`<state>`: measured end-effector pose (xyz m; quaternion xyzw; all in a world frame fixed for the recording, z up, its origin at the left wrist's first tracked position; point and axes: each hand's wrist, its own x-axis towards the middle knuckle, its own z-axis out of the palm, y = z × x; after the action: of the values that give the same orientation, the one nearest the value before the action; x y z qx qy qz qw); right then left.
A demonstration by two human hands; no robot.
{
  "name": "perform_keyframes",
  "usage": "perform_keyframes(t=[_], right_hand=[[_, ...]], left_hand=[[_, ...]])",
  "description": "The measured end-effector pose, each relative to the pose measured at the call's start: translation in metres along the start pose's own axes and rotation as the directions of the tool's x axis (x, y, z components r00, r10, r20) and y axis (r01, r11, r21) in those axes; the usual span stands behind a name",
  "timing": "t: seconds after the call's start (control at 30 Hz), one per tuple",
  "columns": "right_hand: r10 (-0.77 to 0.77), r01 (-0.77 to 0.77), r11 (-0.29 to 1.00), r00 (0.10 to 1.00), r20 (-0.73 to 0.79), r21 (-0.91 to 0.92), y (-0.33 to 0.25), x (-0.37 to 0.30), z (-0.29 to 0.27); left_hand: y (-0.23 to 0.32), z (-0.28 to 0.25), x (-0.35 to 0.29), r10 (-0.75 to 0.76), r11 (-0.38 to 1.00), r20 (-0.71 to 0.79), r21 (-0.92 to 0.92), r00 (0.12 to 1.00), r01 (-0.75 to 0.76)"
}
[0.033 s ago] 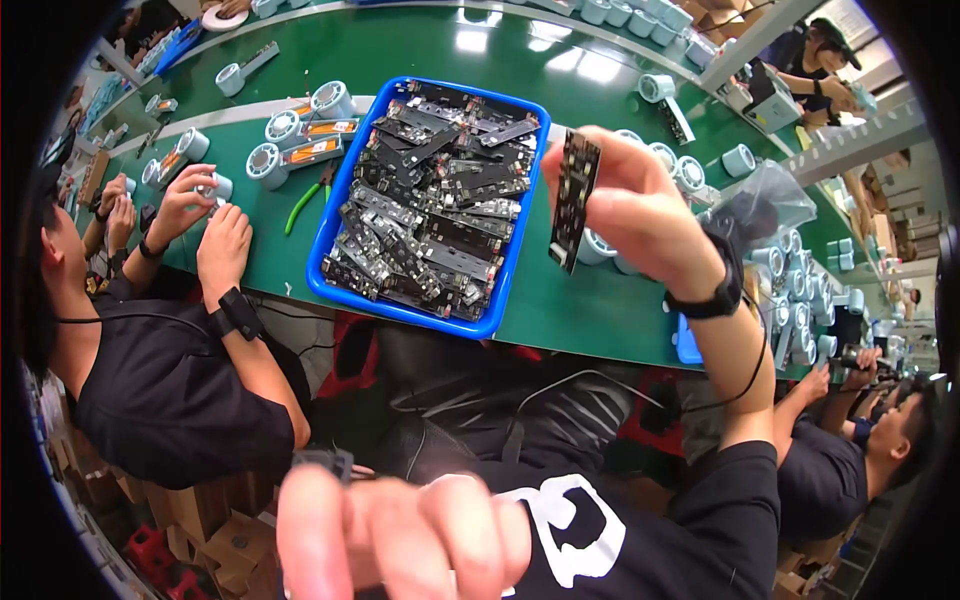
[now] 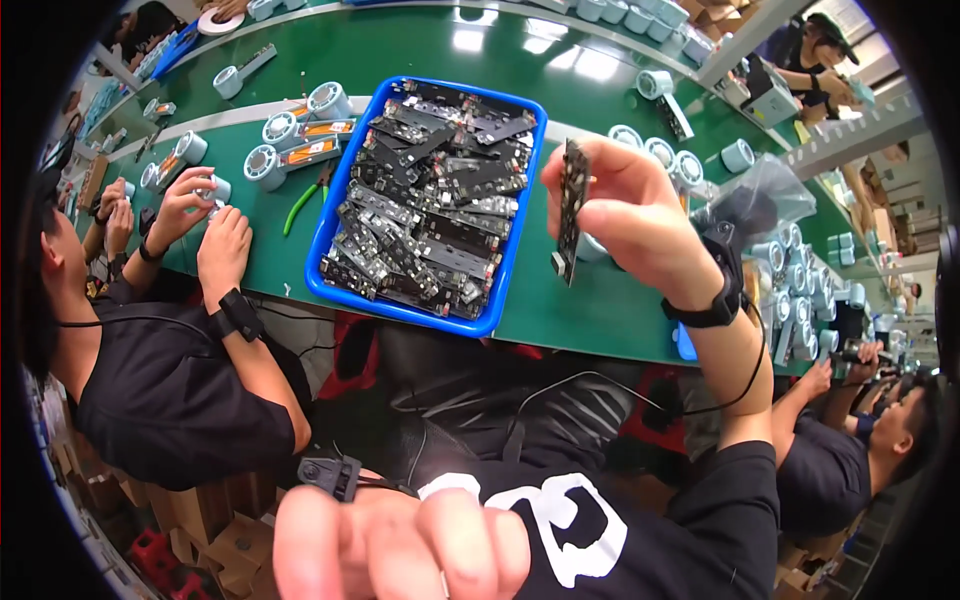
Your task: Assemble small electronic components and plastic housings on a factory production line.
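Observation:
My right hand (image 2: 640, 220) is raised over the green table, just right of the blue tray. Between its thumb and fingers it grips a narrow black circuit board (image 2: 571, 215), upright and seen nearly edge-on, with a small pale connector at its lower end. Close below the camera, in front of my shirt, is my left hand (image 2: 410, 545), blurred, its fingers curled closed. What they hold, if anything, is hidden; only a thin pale sliver shows low between the fingers. The blue tray (image 2: 316, 262) is heaped with similar circuit boards (image 2: 440, 200).
Green-handled pliers (image 2: 302, 208) lie left of the tray, beside pale blue fan units (image 2: 264, 166). More fan units (image 2: 795, 290) crowd the table's right side near a clear plastic bag (image 2: 775, 190). Co-workers sit at my left (image 2: 170, 390) and right (image 2: 835, 470).
The circuit board in my right hand has turned more edge-on, its lower end slightly lower. My left hand has shifted a little, showing more of the black mount at its wrist.

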<state>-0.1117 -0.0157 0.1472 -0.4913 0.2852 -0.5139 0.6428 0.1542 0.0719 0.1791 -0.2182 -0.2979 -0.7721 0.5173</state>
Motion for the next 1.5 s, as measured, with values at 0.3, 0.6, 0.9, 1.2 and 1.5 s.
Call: perform_keyframes(t=[0.3, 0.6, 0.9, 1.2, 1.5], right_hand=[[-0.177, 0.179, 0.984, 0.962, -0.21, -0.012, 0.022, -0.045, 0.038], [-0.076, 0.113, 0.988, 0.944, -0.321, 0.1, 0.028, -0.065, 0.038], [0.012, 0.135, 0.957, 0.867, -0.498, 0.258, 0.088, -0.108, 0.029], [-0.003, 0.341, 0.91, 0.576, -0.818, 0.237, 0.143, -0.149, 0.033], [-0.289, 0.025, 0.901, 0.779, -0.556, -0.433, 0.158, -0.137, 0.068]], left_hand=[[-0.013, 0.029, -0.001, -0.285, 0.931, -0.014, -0.244, 0.959, 0.273], [-0.013, 0.058, -0.017, -0.427, 0.883, -0.319, -0.348, 0.846, 0.314], [-0.017, 0.03, -0.018, -0.483, 0.83, -0.142, -0.389, 0.864, 0.4], [-0.035, -0.033, -0.023, -0.439, 0.895, 0.033, -0.071, 0.898, 0.44], [-0.095, -0.114, -0.057, -0.28, 0.439, -0.701, 0.514, 0.656, 0.737]])
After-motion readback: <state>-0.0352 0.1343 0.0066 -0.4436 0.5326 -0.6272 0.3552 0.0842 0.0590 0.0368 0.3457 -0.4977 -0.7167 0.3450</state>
